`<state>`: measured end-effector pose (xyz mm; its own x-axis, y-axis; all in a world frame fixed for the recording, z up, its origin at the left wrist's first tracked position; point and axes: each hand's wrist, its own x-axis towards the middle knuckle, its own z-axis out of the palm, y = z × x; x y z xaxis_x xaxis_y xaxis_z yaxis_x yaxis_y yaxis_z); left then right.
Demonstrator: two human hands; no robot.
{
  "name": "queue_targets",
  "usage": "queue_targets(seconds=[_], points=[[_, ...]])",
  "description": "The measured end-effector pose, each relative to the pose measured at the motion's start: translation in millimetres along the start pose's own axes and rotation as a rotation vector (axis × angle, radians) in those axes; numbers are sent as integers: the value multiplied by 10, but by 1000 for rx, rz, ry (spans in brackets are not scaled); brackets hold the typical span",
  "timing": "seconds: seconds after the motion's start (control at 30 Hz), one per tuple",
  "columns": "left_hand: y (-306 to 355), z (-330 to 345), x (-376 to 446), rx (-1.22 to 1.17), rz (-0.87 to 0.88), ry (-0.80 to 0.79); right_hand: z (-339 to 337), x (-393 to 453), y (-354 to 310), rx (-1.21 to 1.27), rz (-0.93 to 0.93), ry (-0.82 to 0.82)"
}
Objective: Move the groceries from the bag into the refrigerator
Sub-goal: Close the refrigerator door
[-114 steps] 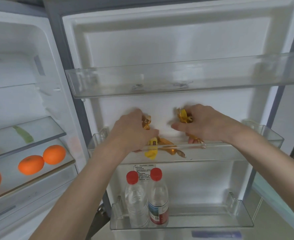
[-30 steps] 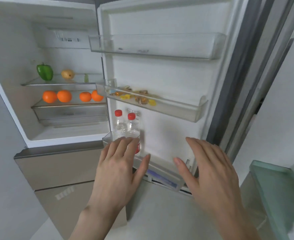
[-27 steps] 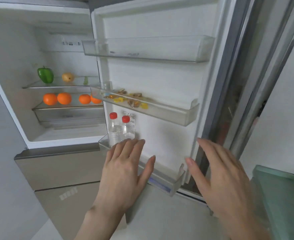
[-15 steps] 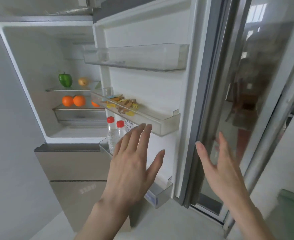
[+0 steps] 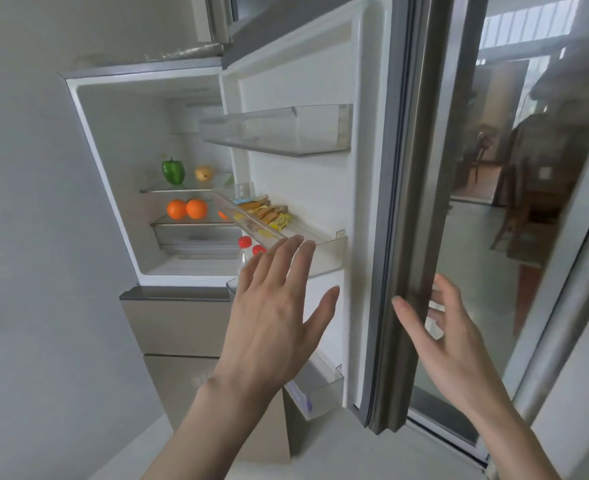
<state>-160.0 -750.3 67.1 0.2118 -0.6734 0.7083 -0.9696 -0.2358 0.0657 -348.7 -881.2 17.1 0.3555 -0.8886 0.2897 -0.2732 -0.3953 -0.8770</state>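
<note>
The refrigerator (image 5: 109, 174) stands open, its door (image 5: 324, 188) swung partway toward the body. Several yellow and brown snack packets (image 5: 269, 213) lie in the middle door bin (image 5: 327, 251). Two red-capped water bottles (image 5: 249, 245) stand in the lower door bin, mostly behind my left hand. Inside, a green pepper (image 5: 173, 170) and a yellowish fruit (image 5: 203, 173) sit on the upper glass shelf; oranges (image 5: 186, 208) on the shelf below. My left hand (image 5: 275, 317) is spread flat in front of the door's inner side. My right hand (image 5: 449, 344) is open, fingers at the door's outer edge (image 5: 411, 216). No bag is in view.
The top door bin (image 5: 279, 131) holds nothing. Closed brown drawers (image 5: 178, 327) sit under the fridge compartment. A grey wall (image 5: 26, 237) is at the left. The door's glossy outer face (image 5: 515, 188) reflects a room; a metal frame (image 5: 570, 320) runs along the right.
The door has swung from wide open toward the fridge body. Both hands, earlier laying packets in the middle bin, are now empty; the right one has reached the door's outer edge.
</note>
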Motion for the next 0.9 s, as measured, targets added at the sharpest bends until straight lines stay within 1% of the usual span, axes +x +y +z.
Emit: queue_targets(seconds=[0.17, 0.4, 0.67, 0.77, 0.9], points=[[-374, -286, -260, 35, -66, 15, 272, -375, -209, 44, -81, -30], [-850, -649, -642, 79, -136, 8, 822, -746, -535, 66, -201, -90], [-1325, -900, -1140, -16, -126, 39, 1487, -1062, -895, 50, -288, -179], [-1503, -924, -1266, -39, -101, 18, 1752, -1128, -1030, 49, -316, -225], [-1765, -951, -1405, -54, -122, 5, 2111, -1153, -1209, 17, -409, -350]])
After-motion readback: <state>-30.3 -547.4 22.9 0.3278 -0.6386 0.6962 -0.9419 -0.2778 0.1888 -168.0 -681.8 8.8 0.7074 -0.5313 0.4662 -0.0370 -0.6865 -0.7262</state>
